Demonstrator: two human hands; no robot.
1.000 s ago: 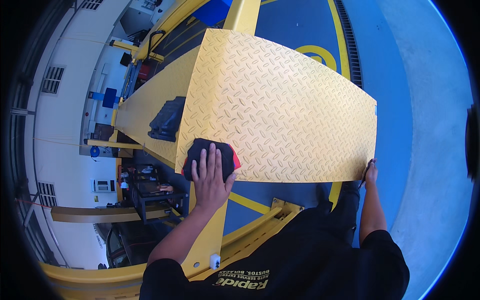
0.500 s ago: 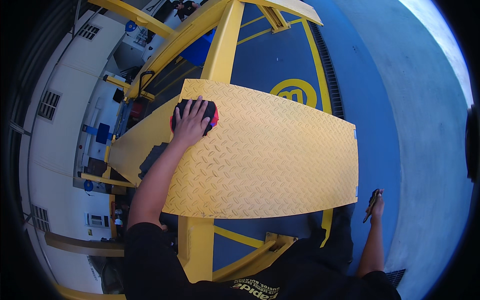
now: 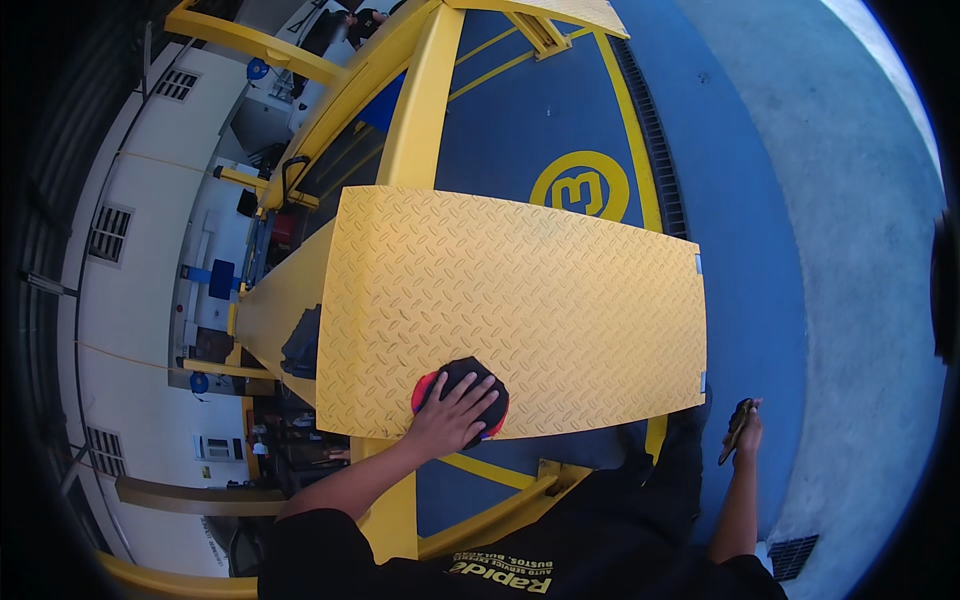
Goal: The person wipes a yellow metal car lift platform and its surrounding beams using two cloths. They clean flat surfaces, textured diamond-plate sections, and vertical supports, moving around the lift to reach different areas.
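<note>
A yellow ramp plate (image 3: 530, 310) with raised tread marks fills the middle of the view. On its near edge, my left hand (image 3: 447, 420) presses down on a bunched black cloth (image 3: 472, 376), with red and a bit of blue showing at its sides. My fingers lie over the top of the cloth, slightly spread. Out to the right, away from the plate, my right hand (image 3: 750, 438) hangs low over the blue floor. It is closed round a small dark, brownish object (image 3: 737, 428) whose kind I cannot make out.
Yellow beams (image 3: 418, 120) run beyond and below the plate. A dark cloth-like thing (image 3: 301, 343) lies at the plate's left edge. A floor drain grate (image 3: 655, 130) runs along the right. A person (image 3: 365, 22) is at the far upper left.
My left hand has slid the cloth from the far left corner of the plate toward me and rightward, to the near edge. The right hand still holds the dark object.
</note>
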